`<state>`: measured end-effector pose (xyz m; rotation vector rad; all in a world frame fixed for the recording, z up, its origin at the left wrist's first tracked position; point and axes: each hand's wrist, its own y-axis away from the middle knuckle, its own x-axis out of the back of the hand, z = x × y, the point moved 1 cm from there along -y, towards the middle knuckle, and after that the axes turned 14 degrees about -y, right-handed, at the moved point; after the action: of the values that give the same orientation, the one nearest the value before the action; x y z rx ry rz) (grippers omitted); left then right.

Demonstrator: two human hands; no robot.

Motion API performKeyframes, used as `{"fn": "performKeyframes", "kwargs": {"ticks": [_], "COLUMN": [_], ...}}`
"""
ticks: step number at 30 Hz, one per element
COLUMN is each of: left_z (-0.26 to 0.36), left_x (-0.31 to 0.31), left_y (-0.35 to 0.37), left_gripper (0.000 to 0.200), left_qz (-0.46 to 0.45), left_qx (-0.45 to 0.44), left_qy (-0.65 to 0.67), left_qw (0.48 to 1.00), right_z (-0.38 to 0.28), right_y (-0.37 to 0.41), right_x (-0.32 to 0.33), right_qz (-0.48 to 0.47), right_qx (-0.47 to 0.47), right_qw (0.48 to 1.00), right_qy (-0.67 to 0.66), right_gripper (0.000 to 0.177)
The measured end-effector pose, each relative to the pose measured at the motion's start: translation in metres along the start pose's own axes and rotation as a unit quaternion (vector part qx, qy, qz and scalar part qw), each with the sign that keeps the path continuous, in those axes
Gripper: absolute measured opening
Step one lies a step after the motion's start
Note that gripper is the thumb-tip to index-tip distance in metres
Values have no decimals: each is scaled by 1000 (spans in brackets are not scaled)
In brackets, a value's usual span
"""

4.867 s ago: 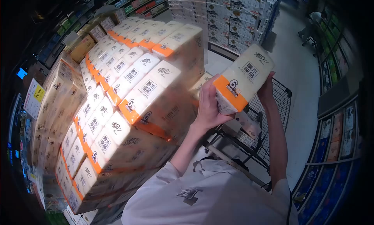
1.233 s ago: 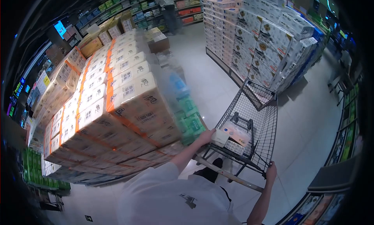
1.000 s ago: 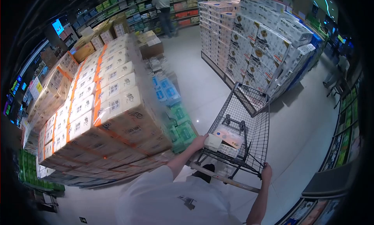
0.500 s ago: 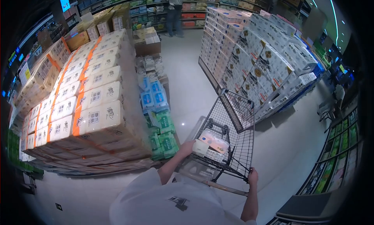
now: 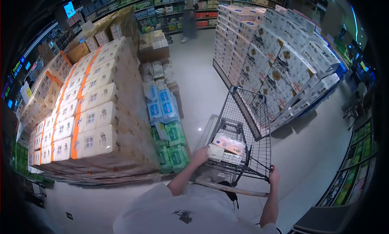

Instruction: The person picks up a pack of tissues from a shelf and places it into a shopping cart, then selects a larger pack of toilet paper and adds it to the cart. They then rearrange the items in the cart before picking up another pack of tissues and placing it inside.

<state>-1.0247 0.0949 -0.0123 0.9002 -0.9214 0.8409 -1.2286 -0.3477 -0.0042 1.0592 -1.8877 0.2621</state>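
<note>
A black wire shopping cart [image 5: 250, 108] stands in front of me, its handle bar [image 5: 231, 188] close to my body. My left hand [image 5: 200, 156] is closed at the cart's near left rim, its fingertips partly hidden. My right hand [image 5: 274, 174] grips the near right corner of the rim. In the cart, close to my left hand, lies a small white box [image 5: 215, 152]. A pink-and-white tissue pack [image 5: 229, 143] and a white patterned pack [image 5: 231, 158] lie beside it.
Wrapped tissue bundles [image 5: 95, 143] form a tall stack on the left. Green packs [image 5: 174, 134] and blue packs [image 5: 162, 104] line its base. Boxed paper packs [image 5: 283, 64] are piled on the right. A person [image 5: 189, 17] stands down the aisle near shelves [image 5: 170, 11].
The cart and both hands appear slightly farther right in view. The far person has shifted a little to the right. Both hands keep their places on the cart.
</note>
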Motion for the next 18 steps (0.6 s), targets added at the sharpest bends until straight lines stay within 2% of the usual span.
{"fn": "performKeyframes", "kwargs": {"ticks": [3,9,18], "left_z": [7,30,43], "left_x": [-1,24,22], "left_y": [-12,-25,-75], "left_gripper": [58,58,59], "left_qz": [-15,-28,11], "left_qx": [41,65,58], "left_qy": [27,32,-13], "left_qw": [999,997,998], "right_z": [-19,-27,-51], "right_y": [-15,-66,-148], "right_x": [11,17,28], "right_qz": [-9,-34,-32], "right_qx": [-15,-6,33], "right_qw": [1000,999,999], "right_qy": [0,24,14], "right_gripper": [41,36,39]}}
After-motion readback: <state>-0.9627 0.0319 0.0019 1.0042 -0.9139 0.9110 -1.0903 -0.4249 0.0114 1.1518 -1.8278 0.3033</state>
